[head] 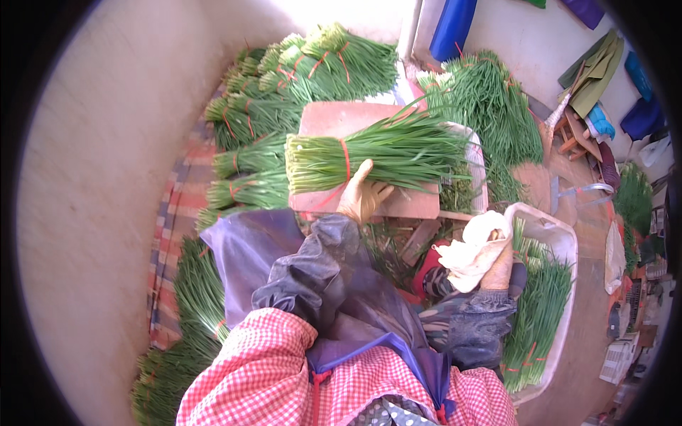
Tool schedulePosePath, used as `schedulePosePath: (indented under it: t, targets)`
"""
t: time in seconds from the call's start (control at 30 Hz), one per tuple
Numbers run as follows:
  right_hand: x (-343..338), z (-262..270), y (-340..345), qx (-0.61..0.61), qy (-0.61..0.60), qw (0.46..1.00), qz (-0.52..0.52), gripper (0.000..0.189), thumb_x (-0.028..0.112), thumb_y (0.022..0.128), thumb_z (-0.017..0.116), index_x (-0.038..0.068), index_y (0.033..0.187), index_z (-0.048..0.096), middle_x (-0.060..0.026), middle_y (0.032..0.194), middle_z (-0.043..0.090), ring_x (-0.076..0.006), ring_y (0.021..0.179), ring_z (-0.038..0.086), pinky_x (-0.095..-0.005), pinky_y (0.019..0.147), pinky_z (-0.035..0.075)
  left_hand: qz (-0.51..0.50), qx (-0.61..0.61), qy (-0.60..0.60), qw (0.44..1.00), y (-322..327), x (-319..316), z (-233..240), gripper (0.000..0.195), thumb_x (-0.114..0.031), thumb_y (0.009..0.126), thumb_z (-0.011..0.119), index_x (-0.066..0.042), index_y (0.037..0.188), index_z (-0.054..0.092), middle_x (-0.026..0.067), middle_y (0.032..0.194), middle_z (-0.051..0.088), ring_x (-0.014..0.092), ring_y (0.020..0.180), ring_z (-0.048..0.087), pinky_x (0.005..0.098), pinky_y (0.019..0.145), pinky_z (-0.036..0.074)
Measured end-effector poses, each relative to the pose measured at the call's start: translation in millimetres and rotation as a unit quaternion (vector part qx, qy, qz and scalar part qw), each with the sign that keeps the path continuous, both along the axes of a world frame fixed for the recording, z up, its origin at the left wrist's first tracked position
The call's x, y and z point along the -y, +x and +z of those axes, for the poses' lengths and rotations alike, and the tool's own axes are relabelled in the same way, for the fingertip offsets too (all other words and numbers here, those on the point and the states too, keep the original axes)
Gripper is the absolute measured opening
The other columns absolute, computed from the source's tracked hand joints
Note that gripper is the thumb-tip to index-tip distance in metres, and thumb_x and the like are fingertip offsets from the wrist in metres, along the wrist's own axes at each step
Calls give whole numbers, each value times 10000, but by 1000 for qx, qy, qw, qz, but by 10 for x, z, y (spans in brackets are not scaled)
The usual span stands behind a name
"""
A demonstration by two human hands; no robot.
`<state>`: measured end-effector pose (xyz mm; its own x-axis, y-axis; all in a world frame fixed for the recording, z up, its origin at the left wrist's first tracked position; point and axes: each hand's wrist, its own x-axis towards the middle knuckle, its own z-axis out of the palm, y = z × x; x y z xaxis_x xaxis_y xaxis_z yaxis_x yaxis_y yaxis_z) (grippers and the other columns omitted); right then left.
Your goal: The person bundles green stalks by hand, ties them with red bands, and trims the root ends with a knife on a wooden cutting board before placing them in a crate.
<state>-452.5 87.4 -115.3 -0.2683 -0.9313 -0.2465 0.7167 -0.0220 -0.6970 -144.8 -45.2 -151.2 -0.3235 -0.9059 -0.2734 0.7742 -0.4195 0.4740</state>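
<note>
A bundle of garlic chives (314,162), tied with a red band (346,160), lies across a small reddish board (341,117) in front of me. Its pale cut ends point left and its green leaves spread to the right. My left hand (365,194), in a pale tan glove, rests against the bundle's near side by the band, fingers apart. A loose red tail of band hangs beside that wrist. Off to the right, my right hand (498,269) grips a crumpled white cloth (463,261) above my knee. Some of its fingers are hidden by the cloth.
Several tied bundles (314,69) are stacked along the wall at the back left. More chives (479,101) stand behind a white basket (477,160) with trimmings. A white crate (567,298) of bundles sits at my right. Farther right are a broom (559,112) and wooden stool (575,133).
</note>
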Motion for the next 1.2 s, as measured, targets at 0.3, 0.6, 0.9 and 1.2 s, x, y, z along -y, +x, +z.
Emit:
schedulePosePath:
  t: [0.3, 0.6, 0.9, 1.2]
  targets:
    - [359, 489, 135, -290, -8, 957, -31, 406, 336, 1033, 481, 31, 1275, 595, -90, 1222, 640, -207, 1077, 659, -342, 916, 567, -217, 352, -28, 910, 457, -511, 812, 531, -495, 1008, 555, -35, 1266, 617, 140, 1131, 702, 218, 979, 685, 341, 804, 537]
    - [2073, 891, 2084, -456, -192, 841, 220, 238, 255, 940, 625, 41, 1040, 599, -125, 900, 666, -260, 795, 683, -443, 703, 570, -129, 870, -352, 320, 1459, 592, 740, 990, -760, 670, 741, -23, 1317, 604, 203, 1424, 542, 415, 1367, 446, 572, 1131, 328]
    - [2505, 120, 2096, -876, 33, 432, 210, 297, 363, 850, 663, 151, 1015, 790, -129, 967, 753, -298, 896, 747, -425, 783, 615, -130, 967, -203, 86, 571, -436, 461, 1140, -672, 697, 754, 52, 1468, 327, 223, 1429, 440, 366, 1339, 424, 552, 1090, 326]
    - [2502, -593, -2266, -863, 342, 368, 58, 464, 357, 848, 673, 27, 1171, 710, -238, 1246, 662, -354, 1211, 620, -466, 1043, 475, -63, 965, -239, 91, 472, -501, 244, 1126, -619, 697, 786, 60, 1463, 317, 235, 1408, 436, 388, 1317, 422, 576, 1090, 330]
